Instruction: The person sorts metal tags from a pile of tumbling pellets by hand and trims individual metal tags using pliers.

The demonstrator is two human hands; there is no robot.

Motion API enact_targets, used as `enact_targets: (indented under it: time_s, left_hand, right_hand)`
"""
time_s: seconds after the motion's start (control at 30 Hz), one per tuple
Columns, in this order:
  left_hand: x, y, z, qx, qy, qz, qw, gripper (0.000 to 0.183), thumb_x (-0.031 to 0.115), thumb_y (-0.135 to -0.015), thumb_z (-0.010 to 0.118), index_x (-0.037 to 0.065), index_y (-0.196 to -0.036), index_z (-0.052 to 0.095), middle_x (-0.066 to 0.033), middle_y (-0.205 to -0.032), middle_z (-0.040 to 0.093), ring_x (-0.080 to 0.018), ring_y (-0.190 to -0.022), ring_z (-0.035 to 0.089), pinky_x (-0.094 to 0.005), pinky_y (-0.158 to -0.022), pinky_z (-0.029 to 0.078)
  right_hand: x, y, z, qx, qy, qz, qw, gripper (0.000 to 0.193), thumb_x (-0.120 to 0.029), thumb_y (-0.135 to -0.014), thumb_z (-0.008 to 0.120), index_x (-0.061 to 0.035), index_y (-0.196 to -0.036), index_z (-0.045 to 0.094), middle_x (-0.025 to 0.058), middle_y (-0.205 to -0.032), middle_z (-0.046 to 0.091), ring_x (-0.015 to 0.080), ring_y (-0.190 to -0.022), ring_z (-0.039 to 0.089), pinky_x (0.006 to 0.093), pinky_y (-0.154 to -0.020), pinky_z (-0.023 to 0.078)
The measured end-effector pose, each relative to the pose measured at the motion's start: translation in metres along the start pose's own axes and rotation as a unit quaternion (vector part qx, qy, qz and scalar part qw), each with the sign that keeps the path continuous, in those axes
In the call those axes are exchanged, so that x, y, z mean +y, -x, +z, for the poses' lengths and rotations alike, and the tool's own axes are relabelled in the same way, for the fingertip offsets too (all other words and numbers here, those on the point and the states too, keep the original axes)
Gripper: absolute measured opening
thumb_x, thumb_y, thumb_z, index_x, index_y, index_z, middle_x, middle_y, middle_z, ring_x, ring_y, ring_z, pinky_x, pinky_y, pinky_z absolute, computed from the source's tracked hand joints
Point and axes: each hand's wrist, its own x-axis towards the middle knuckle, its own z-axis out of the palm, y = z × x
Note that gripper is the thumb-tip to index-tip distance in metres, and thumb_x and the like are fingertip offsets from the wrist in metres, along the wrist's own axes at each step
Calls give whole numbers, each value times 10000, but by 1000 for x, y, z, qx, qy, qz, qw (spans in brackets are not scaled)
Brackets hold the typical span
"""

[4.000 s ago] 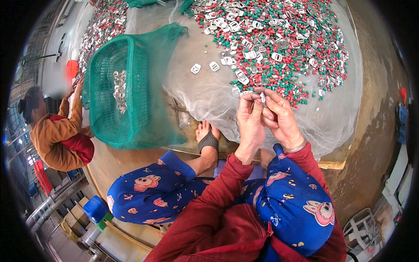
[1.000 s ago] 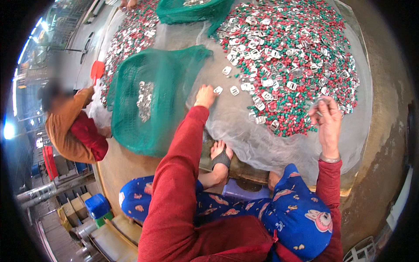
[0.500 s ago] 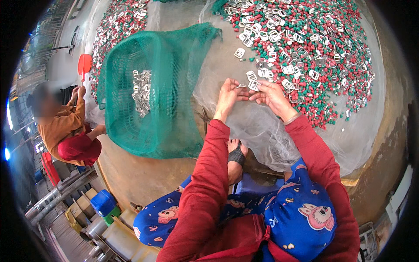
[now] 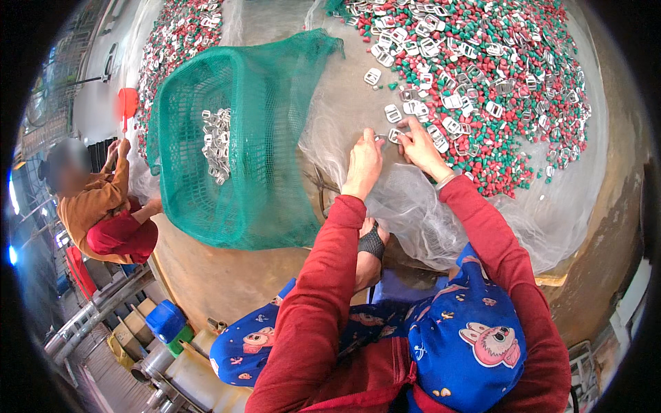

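Head view.
Left hand [image 4: 365, 165]: thumb and forefinger pinched on one metal buckle [image 4: 380, 138], above the pale mesh sheet [image 4: 406, 199], toward its near-left edge.
Right hand [image 4: 421, 150]: fingertips at a second buckle [image 4: 395, 135], left of the mixed pile [image 4: 475, 103]; whether gripped, cannot tell.
Handling, judged: light, stiff, smooth, rather slippery, hardly fragile; take by the outer rim.
Obscured: first buckle's outline, mostly finger-covered; pile's far edge, cut off.
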Motion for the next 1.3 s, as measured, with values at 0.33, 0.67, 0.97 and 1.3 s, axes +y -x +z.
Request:
enact_targets:
  time_s: [0.33, 0.67, 0.97, 1.3]
  left_hand:
    - [1, 15, 16, -39, 127, -51, 990, 138, 112, -888, 463, -2, -955, 421, -155, -701, 602, -275, -625, 616, -390, -573, 472]
    - [-8, 28, 33, -23, 69, -42, 996, 142, 95, -888, 424, -10, -972, 377, -174, -710, 570, -359, -677, 594, -440, -608, 439]
    - [9, 27, 25, -53, 178, -107, 977, 176, 158, -908, 402, 4, -974, 345, -193, -686, 558, -365, -604, 565, -455, -599, 439]
    - [21, 28, 25, -44, 46, -63, 996, 191, 168, -908, 385, -10, -937, 323, -318, -750, 562, -482, -734, 551, -533, -619, 429]
  right_hand:
    - [4, 2, 5, -7, 20, -27, 999, 213, -118, -839, 433, 0, -1005, 500, 184, -821, 603, 338, -768, 593, 421, -684, 441]
    - [14, 8, 13, 4, 47, -9, 999, 193, -132, -827, 456, 0, -968, 457, 219, -865, 596, 388, -833, 575, 448, -723, 434]
    - [14, 8, 14, 10, 44, -6, 999, 198, -134, -826, 458, -3, -976, 458, 215, -863, 599, 388, -832, 575, 445, -724, 437]
    - [9, 10, 13, -6, 43, 7, 999, 204, -133, -826, 458, -14, -991, 464, 204, -863, 610, 375, -825, 582, 441, -714, 440]
